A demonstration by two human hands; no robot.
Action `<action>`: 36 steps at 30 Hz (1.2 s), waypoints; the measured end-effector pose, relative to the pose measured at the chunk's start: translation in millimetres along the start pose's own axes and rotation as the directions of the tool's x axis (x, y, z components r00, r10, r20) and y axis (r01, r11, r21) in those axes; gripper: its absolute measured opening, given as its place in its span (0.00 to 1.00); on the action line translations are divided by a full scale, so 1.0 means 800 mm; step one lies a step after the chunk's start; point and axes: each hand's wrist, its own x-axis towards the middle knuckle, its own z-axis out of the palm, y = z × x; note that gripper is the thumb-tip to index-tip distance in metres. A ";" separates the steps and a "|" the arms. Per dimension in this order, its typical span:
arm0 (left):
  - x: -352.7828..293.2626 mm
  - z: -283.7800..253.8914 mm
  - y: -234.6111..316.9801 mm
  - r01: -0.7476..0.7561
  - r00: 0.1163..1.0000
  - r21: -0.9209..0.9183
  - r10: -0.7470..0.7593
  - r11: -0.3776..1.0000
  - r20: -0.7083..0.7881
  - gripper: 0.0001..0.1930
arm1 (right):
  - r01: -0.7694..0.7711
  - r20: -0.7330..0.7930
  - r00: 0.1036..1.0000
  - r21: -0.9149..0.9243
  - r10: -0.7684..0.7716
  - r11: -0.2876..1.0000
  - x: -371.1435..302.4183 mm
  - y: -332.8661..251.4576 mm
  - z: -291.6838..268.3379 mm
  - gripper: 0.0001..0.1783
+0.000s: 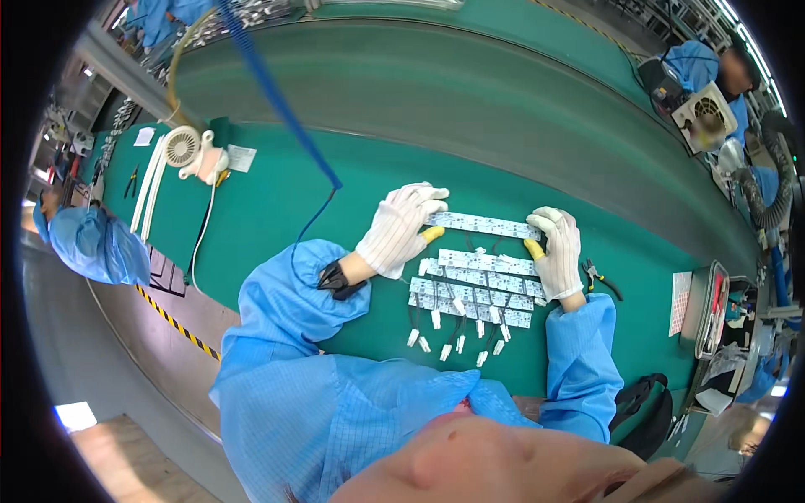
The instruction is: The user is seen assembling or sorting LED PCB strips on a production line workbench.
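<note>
Both my hands wear white striped gloves with yellow thumb tips. Between them, a narrow white circuit board strip [484, 224] lies crosswise, farthest from me. My left hand [401, 230] closes on its left end, thumb on the near side and fingers on the far side. At the right end, my right hand [557, 253] grips it the same way. Nearer to me, several more circuit board strips [457, 294] lie in rows, with dark wires and white plug connectors [481, 358] trailing toward my body. A black wrist strap [336, 279] with a blue cord circles my left wrist.
Green-topped bench [369, 159]. Cutting pliers [600, 279] lie right of my right hand. A small fan [182, 147] and white strips [151, 189] are far left. A metal tray [709, 310] stands at right. The blue coiled cord [281, 96] hangs from above. Co-workers sit around.
</note>
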 end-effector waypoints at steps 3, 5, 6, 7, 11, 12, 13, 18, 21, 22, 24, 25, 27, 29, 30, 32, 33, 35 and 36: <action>0.001 -0.010 0.007 0.001 0.999 -0.069 -0.004 0.998 -0.043 0.19 | 0.010 -0.025 1.000 0.046 -0.009 0.999 -0.005 0.001 0.000 0.25; 0.003 -0.013 0.008 0.010 0.997 -0.160 -0.021 0.987 -0.070 0.18 | -0.011 -0.063 0.998 0.116 0.018 0.993 -0.005 -0.001 -0.003 0.25; 0.006 -0.015 0.010 0.017 0.994 -0.253 -0.044 0.967 -0.099 0.18 | -0.001 -0.079 0.997 0.145 0.013 0.989 -0.006 0.001 -0.010 0.24; 0.007 -0.020 0.014 0.050 0.993 -0.331 -0.082 0.942 -0.084 0.17 | -0.134 -0.047 0.986 0.367 0.162 0.921 -0.009 0.000 -0.011 0.24; -0.006 -0.048 0.041 0.247 0.945 -0.755 -0.323 0.607 0.050 0.21 | -0.391 0.240 0.864 0.874 0.444 0.289 -0.007 -0.032 -0.049 0.19; -0.005 -0.051 0.039 0.065 0.972 -0.789 -0.219 0.611 -0.090 0.21 | -0.404 0.282 0.869 0.879 0.406 0.254 -0.006 -0.038 -0.062 0.20; -0.003 -0.067 0.045 0.229 0.955 -0.830 -0.281 0.509 0.092 0.21 | -0.407 0.271 0.868 0.868 0.416 0.284 -0.006 -0.043 -0.067 0.22; -0.002 -0.093 0.057 0.438 0.875 -0.872 -0.329 0.220 0.356 0.22 | -0.422 0.295 0.845 0.881 0.447 0.216 -0.009 -0.056 -0.075 0.22; -0.011 -0.085 0.053 0.294 0.924 -0.935 -0.308 0.198 0.226 0.24 | -0.418 0.293 0.857 0.876 0.423 0.240 -0.013 -0.053 -0.077 0.21; -0.012 -0.084 0.054 0.304 0.920 -0.935 -0.310 0.184 0.238 0.24 | -0.432 0.304 0.849 0.870 0.432 0.237 -0.014 -0.054 -0.078 0.21; -0.012 -0.084 0.055 0.261 0.932 -0.921 -0.326 0.289 0.162 0.26 | -0.427 0.291 0.854 0.865 0.430 0.263 -0.012 -0.057 -0.080 0.21; -0.013 -0.082 0.050 0.246 0.941 -0.913 -0.307 0.326 0.144 0.27 | -0.434 0.292 0.855 0.856 0.429 0.283 -0.012 -0.055 -0.079 0.21; -0.017 -0.080 0.047 0.249 0.942 -0.907 -0.302 0.339 0.145 0.26 | -0.450 0.304 0.849 0.844 0.432 0.292 -0.014 -0.056 -0.081 0.21; -0.019 -0.077 0.044 0.250 0.944 -0.900 -0.298 0.356 0.144 0.25 | -0.463 0.314 0.846 0.835 0.432 0.299 -0.014 -0.056 -0.080 0.21; -0.020 -0.076 0.044 0.232 0.946 -0.905 -0.301 0.357 0.124 0.25 | -0.430 0.273 0.863 0.838 0.426 0.336 -0.014 -0.057 -0.079 0.20; -0.022 -0.075 0.045 0.220 0.945 -0.908 -0.307 0.355 0.109 0.25 | -0.403 0.237 0.876 0.838 0.420 0.368 -0.016 -0.057 -0.080 0.20; -0.023 -0.076 0.045 0.220 0.945 -0.901 -0.310 0.373 0.102 0.25 | -0.404 0.248 0.880 0.840 0.405 0.362 -0.016 -0.057 -0.082 0.21; -0.024 -0.075 0.046 0.225 0.943 -0.894 -0.317 0.387 0.100 0.25 | -0.410 0.265 0.881 0.841 0.392 0.353 -0.017 -0.057 -0.085 0.22; -0.024 -0.075 0.047 0.207 0.944 -0.906 -0.318 0.369 0.086 0.25 | -0.386 0.256 0.894 0.857 0.368 0.342 -0.017 -0.058 -0.086 0.24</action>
